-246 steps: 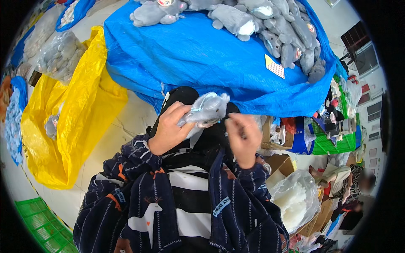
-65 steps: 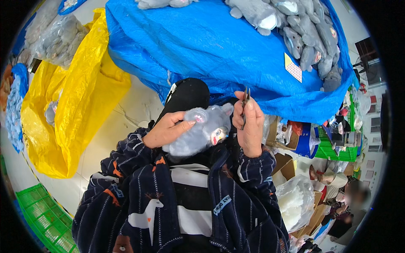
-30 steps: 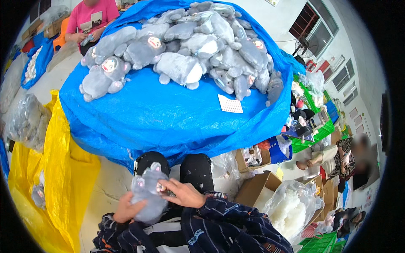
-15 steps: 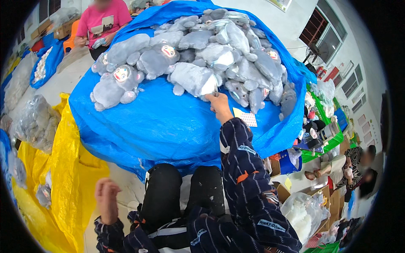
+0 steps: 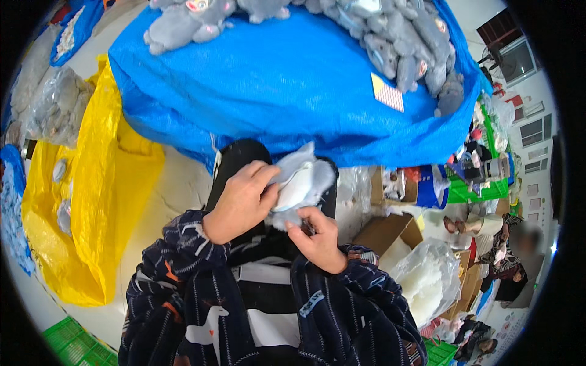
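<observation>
A broad blue tarpaulin (image 5: 287, 91) covered the far half of the scene in front of you, draped over a raised surface, and a heap of grey plush toys (image 5: 403, 43) lay along its far and right edge, with one more grey plush toy (image 5: 183, 18) apart at the far left. A large yellow plastic bag (image 5: 97, 201) stood open on the floor to your left, just beside the tarpaulin's hanging edge. To your right, near the floor, sat a brown cardboard box (image 5: 384, 235) and a clear bag of white stuffing (image 5: 427, 283) next to it. A small striped card (image 5: 388, 93) rested on the tarpaulin near the heap. Your knees in dark trousers showed below the tarpaulin, and over them you held a grey and white plush piece (image 5: 302, 183), close to your body and clear of the tarpaulin. Your left hand (image 5: 241, 201) was wrapped around its left side, thumb and fingers clasping the fabric. Your right hand (image 5: 314, 238) was at its near lower edge with fingers pinched together; it seemed to nip a small dark thing or the fabric itself, though the view was too blurred to tell which.
</observation>
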A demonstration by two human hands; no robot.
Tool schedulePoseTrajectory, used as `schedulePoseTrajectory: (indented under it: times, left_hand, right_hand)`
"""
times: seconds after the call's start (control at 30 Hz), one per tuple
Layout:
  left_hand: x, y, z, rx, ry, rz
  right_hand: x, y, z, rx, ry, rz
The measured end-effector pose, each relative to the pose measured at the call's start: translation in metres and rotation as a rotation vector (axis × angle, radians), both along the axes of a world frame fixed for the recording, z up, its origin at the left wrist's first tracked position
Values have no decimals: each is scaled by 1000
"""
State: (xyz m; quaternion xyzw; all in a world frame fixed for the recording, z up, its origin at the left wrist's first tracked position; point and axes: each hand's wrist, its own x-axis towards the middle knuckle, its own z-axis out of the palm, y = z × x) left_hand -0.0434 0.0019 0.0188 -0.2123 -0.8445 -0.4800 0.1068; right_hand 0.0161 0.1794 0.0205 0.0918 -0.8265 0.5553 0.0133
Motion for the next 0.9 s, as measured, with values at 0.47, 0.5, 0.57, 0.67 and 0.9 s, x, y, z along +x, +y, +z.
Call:
schedulePoseTrajectory:
  times: [0.47,0.5,0.57,0.67,0.9]
  left_hand:
    - [32,-5,-68,332,-719,-460]
    - [28,-8,-71,368,-755,-459]
    - [23,-12,-77,544,-903,-478]
    - [16,-4,-88,686,-1067,-580]
    - [20,9,-124,945,-1440,-525]
  right_hand:
    - [-37,45,9,379,230,518]
    - [-44,48,5,302,155,582]
    - [-41,53,0,319,88,595]
    - [-30,55,-5,385,77,568]
    - [-40,44,-12,742,34,712]
